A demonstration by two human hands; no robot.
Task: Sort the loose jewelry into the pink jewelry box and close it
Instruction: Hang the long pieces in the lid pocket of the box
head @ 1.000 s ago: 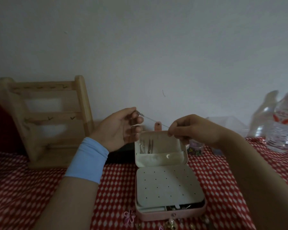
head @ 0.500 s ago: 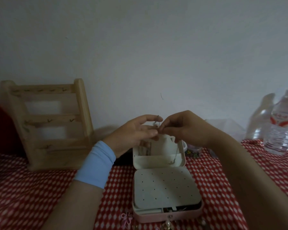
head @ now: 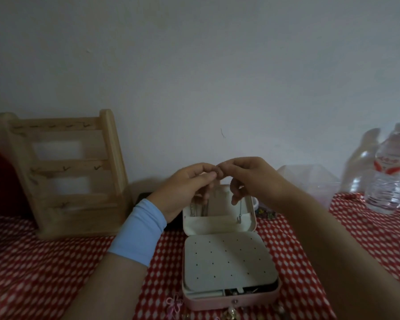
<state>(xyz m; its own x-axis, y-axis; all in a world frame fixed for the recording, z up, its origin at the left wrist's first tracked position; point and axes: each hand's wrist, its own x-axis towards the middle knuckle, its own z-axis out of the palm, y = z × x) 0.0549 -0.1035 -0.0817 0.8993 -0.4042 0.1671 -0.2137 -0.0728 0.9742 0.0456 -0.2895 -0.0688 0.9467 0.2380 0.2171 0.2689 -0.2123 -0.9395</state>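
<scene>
Head view: an open pink jewelry box (head: 229,300) sits mid-table on a red-and-white checked cloth (head: 44,273), with both hands raised over its lid.
Far left: a wooden rack (head: 62,174) with small hooks stands against the wall.
Left wrist: it wears a light blue band (head: 138,232).
Front edge: a pink flower charm (head: 174,304) lies on the cloth just left of the box.
Left hand (head: 185,190): fingers are curled, with thumb and forefinger pinched on the top of a thin chain (head: 240,209); contact is small and dim.
Lid (head: 217,226): it stands upright with other chains hanging inside; the held chain's free end dangles at its right side.
Base: a white perforated tray (head: 226,262) covers it, and jewelry shows in the front gap.
Right hand (head: 252,179): fingertips meet the left's and pinch the same chain.
Far right: clear water bottles (head: 393,172) stand well apart from the box.
</scene>
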